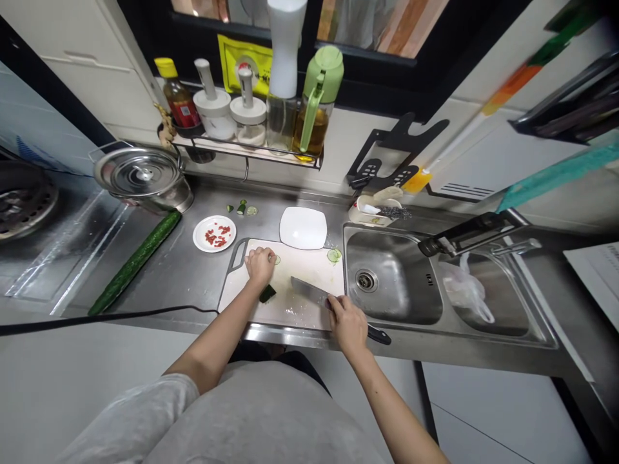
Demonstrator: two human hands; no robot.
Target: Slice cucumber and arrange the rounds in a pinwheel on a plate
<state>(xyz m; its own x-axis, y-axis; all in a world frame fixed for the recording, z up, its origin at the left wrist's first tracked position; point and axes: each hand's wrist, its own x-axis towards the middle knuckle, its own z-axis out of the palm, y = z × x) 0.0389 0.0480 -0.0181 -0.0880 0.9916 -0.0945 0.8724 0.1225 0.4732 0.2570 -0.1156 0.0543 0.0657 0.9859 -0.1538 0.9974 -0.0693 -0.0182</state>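
The left hand (260, 265) is resting over the left part of the white cutting board (300, 265), its fingers curling in together; a pale green cucumber slice (277, 260) is showing right at the fingertips, though I cannot tell whether they are pinching it or only touching it; the right hand (349, 323) is closing around the black handle of a knife (309, 290), whose blade is pointing left and far, lying low over the middle of the board; the handle's end is sticking out to the right of the hand, toward the near edge of the sink (394, 283).

A dark green cucumber piece (267, 294) is lying on the board, between the left wrist and the blade; a few thin slices (333, 256) are sitting together at the board's far right corner; a white dish (303, 227) is standing just at the far edge of the board; to the left of it, small cucumber scraps (241, 207) are lying on the steel counter (169, 283).

Near the board's far left corner, a white plate (196, 234) is holding chopped red bits (217, 236); farther left, a long whole cucumber (138, 261) is lying slantwise, its far end reaching toward a lidded steel pot (145, 173).
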